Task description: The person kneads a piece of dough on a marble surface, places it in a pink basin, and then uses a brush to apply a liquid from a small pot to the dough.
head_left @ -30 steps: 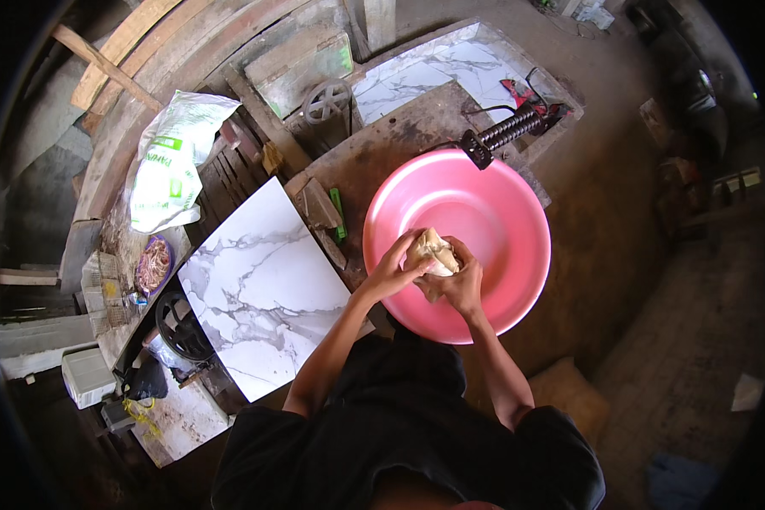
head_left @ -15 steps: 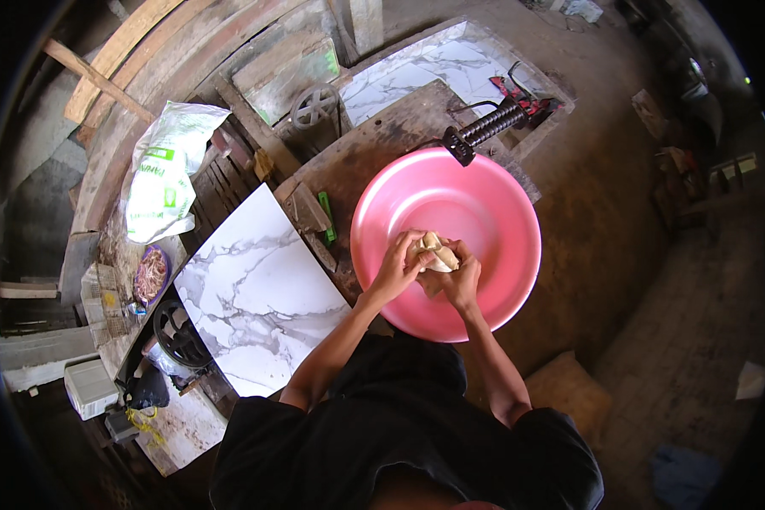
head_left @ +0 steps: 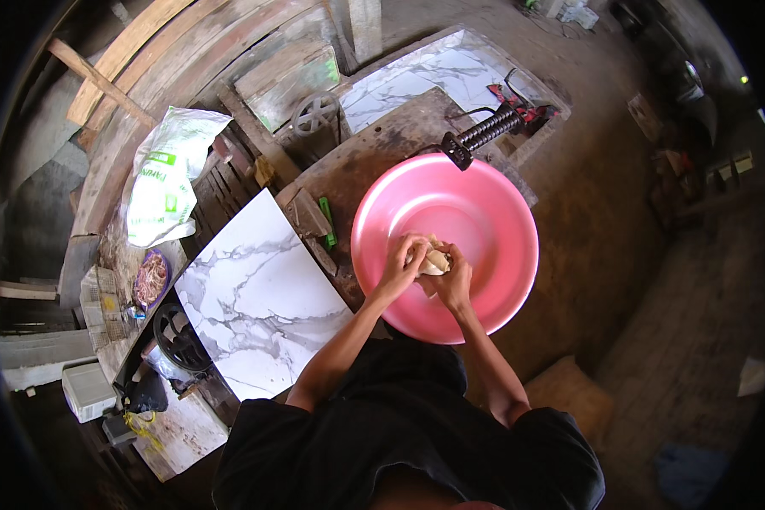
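Note:
Between my two hands is a pale, cream-coloured, dough-like lump (head_left: pixel 434 263). My left hand (head_left: pixel 399 267) curls round its left side, and my right hand (head_left: pixel 456 277) grips the right side with bent fingers. Much of the lump is covered by the fingers, so its exact kind is unclear. Both hands are over the left-centre part of a wide pink plastic basin (head_left: pixel 506 293), whose inside shows no other contents.
A black ribbed shaft (head_left: pixel 489 129) reaches over the basin's far rim. Left of the basin lie a marble-patterned board (head_left: pixel 263 293) and a green-handled tool (head_left: pixel 326 221). Farther left are a white-green plastic sack (head_left: pixel 163 183), a bowl of reddish pieces (head_left: pixel 151 279) and a black wheel (head_left: pixel 180 337).
My fingers have shifted on the lump, which now looks turned and more folded between them. My right hand has moved slightly left. The surroundings appear slightly shifted in the picture.

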{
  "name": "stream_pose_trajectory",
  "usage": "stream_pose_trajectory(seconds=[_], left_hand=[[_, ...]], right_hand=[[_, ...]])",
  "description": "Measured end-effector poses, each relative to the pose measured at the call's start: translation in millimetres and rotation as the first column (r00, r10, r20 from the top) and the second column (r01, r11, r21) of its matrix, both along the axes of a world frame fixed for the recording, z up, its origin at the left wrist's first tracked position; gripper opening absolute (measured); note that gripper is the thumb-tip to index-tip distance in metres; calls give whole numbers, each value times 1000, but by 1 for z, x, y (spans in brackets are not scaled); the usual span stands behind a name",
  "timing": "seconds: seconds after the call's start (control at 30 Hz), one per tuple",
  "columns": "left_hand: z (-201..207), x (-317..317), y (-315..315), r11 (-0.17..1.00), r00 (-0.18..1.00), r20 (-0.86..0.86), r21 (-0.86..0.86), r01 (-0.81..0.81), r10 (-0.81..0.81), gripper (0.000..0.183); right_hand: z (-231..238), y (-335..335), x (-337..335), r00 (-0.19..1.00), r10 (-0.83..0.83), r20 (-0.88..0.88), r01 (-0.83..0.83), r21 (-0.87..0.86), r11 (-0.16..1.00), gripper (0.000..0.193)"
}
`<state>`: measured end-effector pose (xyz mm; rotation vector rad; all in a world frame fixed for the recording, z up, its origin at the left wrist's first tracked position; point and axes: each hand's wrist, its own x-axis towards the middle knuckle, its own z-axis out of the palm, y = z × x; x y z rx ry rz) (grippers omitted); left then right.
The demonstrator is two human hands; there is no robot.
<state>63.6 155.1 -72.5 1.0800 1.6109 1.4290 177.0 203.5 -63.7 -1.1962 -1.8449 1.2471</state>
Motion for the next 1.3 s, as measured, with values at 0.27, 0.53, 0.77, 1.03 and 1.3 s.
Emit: stream_pose_trajectory(seconds=[0.27,0.53,0.77,1.03,1.3], left_hand=[[-18,10,2,997,999,42,83,4,-7,14],[-22,-1,9,999,987,-160,26,-27,31,9],[-29,-12,30,994,954,-284,85,-72,93,15],[-24,-33,55,960,933,-270,209,-185,238,18],[19,16,-23,932,942,187,188,-311,277,19]], right_hand=[[-19,13,16,891,222,397,-244,5,970,93],[-10,17,23,935,352,-48,-354,-204,913,82],[-9,27,13,974,118,193,-132,63,989,28],[-39,55,-14,977,-9,215,-60,311,949,26],[12,18,13,988,141,56,-151,371,916,16]])
